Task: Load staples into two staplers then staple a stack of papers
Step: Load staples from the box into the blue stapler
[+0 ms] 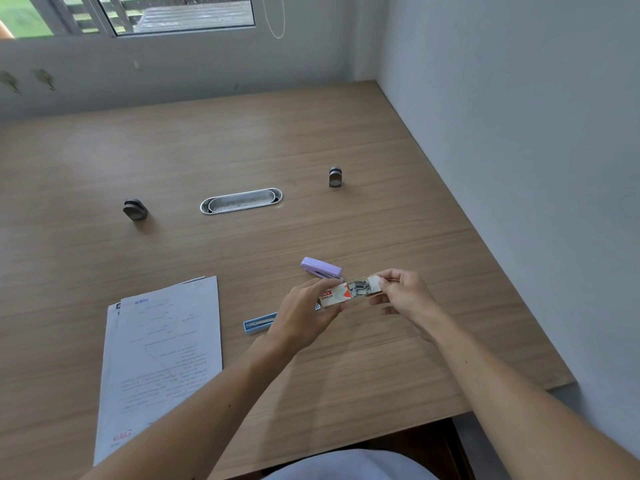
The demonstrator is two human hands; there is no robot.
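Observation:
My left hand point(304, 315) holds a small white and red staple box point(341, 294) above the table. Its right end is open and metal staples point(360, 289) show inside. My right hand point(403, 289) pinches that open end at its flap. A lilac stapler point(321, 267) lies on the table just behind the box. A blue stapler point(259, 322) lies flat below my left hand, partly hidden by it. A stack of printed papers point(162, 358) rests at the front left.
The wooden table point(242, 150) has an oval metal cable tray point(241, 200) in its middle and two round metal fittings point(135, 210) point(335, 177) beside it. A grey wall runs along the right edge. The table's front edge is close to my body.

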